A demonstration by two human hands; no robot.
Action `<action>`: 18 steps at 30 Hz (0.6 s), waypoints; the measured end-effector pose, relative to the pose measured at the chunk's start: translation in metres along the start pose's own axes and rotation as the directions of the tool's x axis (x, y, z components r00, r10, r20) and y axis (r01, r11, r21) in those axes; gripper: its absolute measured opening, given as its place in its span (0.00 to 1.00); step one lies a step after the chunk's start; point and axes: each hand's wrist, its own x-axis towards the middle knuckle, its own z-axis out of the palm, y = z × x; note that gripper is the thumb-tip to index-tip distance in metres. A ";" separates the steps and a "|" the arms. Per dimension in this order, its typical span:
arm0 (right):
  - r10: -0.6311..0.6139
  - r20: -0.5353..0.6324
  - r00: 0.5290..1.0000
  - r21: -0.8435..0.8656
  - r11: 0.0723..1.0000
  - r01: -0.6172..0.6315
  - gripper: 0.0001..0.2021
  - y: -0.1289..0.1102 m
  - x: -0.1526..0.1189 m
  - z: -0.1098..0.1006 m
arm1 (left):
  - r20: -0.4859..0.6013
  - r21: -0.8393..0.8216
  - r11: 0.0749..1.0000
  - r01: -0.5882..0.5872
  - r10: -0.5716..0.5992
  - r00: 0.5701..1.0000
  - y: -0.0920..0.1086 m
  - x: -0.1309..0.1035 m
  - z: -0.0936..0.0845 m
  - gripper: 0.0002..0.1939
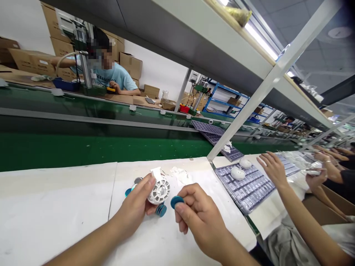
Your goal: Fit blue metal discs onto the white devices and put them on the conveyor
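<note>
My left hand (pixel 138 201) is closed around a small white round plastic housing (pixel 160 190) with a ring of slots and a square centre, held just above the white work surface (pixel 83 210). Between thumb and fingers of my right hand (pixel 201 216) is a thin blue disc (pixel 176 201), a short gap to the right of the housing. A stack of blue discs (pixel 161 210) shows just below the housing. Behind my left hand lie more discs (pixel 128 192), partly hidden by the fingers. Crumpled white scraps (pixel 181 176) rest beyond the housing.
A clear compartment tray (pixel 246 186) with two white round parts (pixel 237 173) lies to the right, near a co-worker's hand (pixel 273 168). A slanted white post (pixel 244 107) rises at the table edge. Beyond runs a green conveyor belt (pixel 83 147); across it a person in blue (pixel 119 75) sits.
</note>
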 end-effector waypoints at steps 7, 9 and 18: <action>-0.348 -0.053 0.936 -0.268 0.908 0.322 0.08 0.000 0.021 0.017 | 0.046 0.108 0.994 -0.006 0.001 0.999 -0.001 -0.007 0.003 0.17; -0.355 -0.056 0.933 -0.315 0.893 0.321 0.09 0.000 0.022 0.017 | 0.044 0.111 0.994 0.007 -0.012 0.999 -0.001 -0.007 0.004 0.18; -0.005 -0.116 0.993 -0.223 0.975 -0.021 0.14 0.000 0.025 0.007 | 0.085 0.220 0.975 -0.028 0.009 0.996 0.009 -0.012 0.010 0.21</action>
